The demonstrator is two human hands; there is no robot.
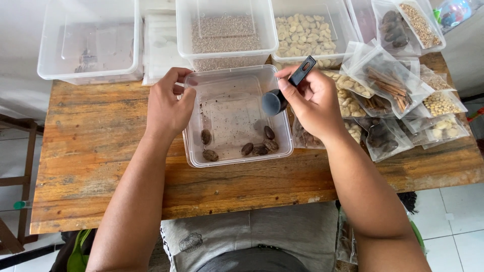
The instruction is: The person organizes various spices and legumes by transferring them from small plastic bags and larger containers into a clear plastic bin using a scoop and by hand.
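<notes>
The clear plastic tub sits in the middle of the worn wooden table. The left hand grips its left rim, fingers curled over the edge. Six dark, wrinkly seeds lie at its near end, below the scoop. The right hand, nearer them, pinches a black plastic scoop, handle slanting up and away.

Clear plastic spice pouches piled at table's right end; 1 more in far-right tub.
</notes>
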